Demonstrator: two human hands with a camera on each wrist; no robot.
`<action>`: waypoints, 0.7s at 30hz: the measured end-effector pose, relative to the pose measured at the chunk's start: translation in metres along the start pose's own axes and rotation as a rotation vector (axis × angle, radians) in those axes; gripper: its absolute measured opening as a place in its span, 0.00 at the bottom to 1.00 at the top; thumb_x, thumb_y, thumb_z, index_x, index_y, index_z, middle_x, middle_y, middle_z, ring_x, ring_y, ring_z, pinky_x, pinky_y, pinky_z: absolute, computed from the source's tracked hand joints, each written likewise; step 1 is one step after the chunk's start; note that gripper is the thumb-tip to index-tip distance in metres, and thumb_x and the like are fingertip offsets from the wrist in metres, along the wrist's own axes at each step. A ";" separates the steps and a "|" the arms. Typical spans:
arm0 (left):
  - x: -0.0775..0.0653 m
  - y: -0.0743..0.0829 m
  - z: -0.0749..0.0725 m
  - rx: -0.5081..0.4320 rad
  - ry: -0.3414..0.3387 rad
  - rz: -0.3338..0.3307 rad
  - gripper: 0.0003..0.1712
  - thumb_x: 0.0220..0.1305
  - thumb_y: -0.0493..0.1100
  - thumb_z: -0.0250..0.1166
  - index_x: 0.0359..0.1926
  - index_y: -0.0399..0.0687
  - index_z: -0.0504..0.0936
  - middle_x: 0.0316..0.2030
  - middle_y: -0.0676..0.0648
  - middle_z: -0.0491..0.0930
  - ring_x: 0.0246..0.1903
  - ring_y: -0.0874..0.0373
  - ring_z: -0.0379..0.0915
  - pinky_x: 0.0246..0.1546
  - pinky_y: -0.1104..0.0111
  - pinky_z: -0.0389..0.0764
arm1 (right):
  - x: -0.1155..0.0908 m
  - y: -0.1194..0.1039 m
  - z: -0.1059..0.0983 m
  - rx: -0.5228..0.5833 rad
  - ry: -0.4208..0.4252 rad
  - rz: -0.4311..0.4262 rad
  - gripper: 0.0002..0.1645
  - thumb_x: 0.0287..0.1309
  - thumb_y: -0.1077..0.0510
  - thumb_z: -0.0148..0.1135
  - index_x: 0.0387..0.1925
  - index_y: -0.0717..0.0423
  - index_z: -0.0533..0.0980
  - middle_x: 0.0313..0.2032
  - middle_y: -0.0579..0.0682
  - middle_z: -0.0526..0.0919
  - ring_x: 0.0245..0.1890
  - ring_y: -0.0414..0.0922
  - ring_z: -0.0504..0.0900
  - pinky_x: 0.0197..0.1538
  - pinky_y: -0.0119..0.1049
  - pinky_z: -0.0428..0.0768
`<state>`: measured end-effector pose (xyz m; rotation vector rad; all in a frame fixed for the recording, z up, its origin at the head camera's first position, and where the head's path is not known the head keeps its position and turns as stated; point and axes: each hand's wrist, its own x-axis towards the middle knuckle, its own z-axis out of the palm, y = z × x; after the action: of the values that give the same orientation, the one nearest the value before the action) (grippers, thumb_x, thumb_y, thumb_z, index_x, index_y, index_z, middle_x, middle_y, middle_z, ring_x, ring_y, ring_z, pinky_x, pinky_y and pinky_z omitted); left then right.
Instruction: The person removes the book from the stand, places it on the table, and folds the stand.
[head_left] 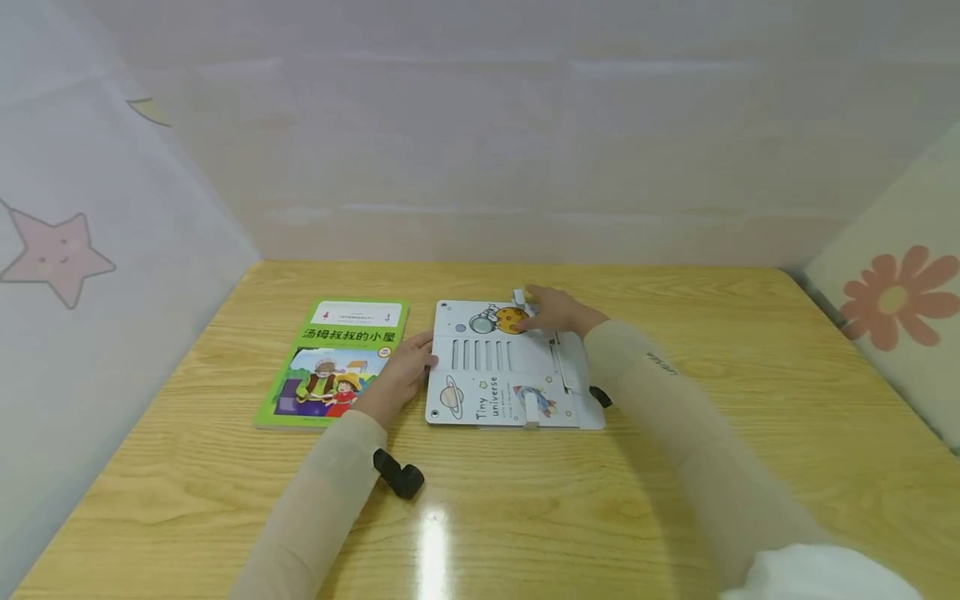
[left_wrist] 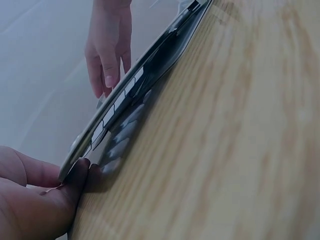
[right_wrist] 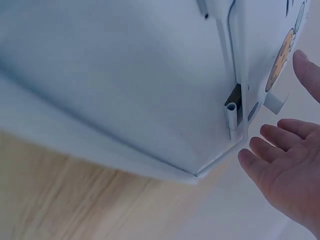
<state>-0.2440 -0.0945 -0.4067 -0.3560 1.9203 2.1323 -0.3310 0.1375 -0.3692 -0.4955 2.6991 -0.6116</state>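
Observation:
A white folding book stand (head_left: 534, 354) with space drawings and the words "Tiny universe" lies in the middle of the table. My left hand (head_left: 408, 367) pinches its left edge between thumb and fingers; in the left wrist view that edge of the stand (left_wrist: 120, 90) is tilted up off the wood. At the far right corner is my right hand (head_left: 561, 312), beside the upper page clip (head_left: 518, 297). The right wrist view shows this hand (right_wrist: 290, 160) with fingers loosely extended and spread from the thumb, close to the stand's edge. A lower page clip (head_left: 532, 410) sits at the near edge.
A green-bordered picture book (head_left: 348, 336) lies flat to the left, close by my left forearm. The wooden table (head_left: 495, 517) ends at a pale cloth backdrop (head_left: 480, 167), with more printed cloth on both sides.

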 end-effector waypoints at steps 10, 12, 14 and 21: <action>0.000 -0.001 0.002 -0.020 -0.011 0.016 0.33 0.53 0.21 0.45 0.62 0.38 0.55 0.61 0.43 0.55 0.59 0.54 0.49 0.58 0.67 0.51 | 0.010 0.002 0.007 0.037 -0.009 -0.003 0.47 0.49 0.47 0.59 0.64 0.57 0.46 0.62 0.58 0.52 0.61 0.54 0.48 0.60 0.47 0.49; 0.000 -0.001 0.002 -0.017 -0.017 0.021 0.33 0.53 0.21 0.45 0.62 0.38 0.55 0.61 0.43 0.55 0.60 0.54 0.48 0.58 0.67 0.51 | 0.010 0.001 0.008 0.020 -0.005 -0.006 0.47 0.50 0.48 0.59 0.64 0.58 0.46 0.62 0.58 0.53 0.61 0.55 0.49 0.60 0.46 0.50; -0.001 -0.001 0.002 -0.010 -0.011 0.018 0.33 0.53 0.22 0.45 0.62 0.39 0.56 0.60 0.43 0.56 0.59 0.55 0.49 0.58 0.67 0.51 | 0.010 0.001 0.008 -0.001 0.001 -0.003 0.47 0.50 0.47 0.58 0.64 0.58 0.46 0.61 0.59 0.54 0.60 0.55 0.51 0.60 0.46 0.51; 0.001 -0.002 0.001 -0.008 -0.026 0.034 0.32 0.54 0.22 0.44 0.62 0.37 0.54 0.60 0.42 0.55 0.60 0.54 0.49 0.58 0.67 0.51 | 0.008 -0.001 0.011 -0.041 0.035 -0.003 0.42 0.51 0.48 0.58 0.62 0.59 0.51 0.59 0.60 0.59 0.58 0.55 0.56 0.58 0.47 0.55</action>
<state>-0.2441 -0.0929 -0.4082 -0.2977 1.9175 2.1553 -0.3338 0.1293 -0.3798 -0.5038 2.7491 -0.5725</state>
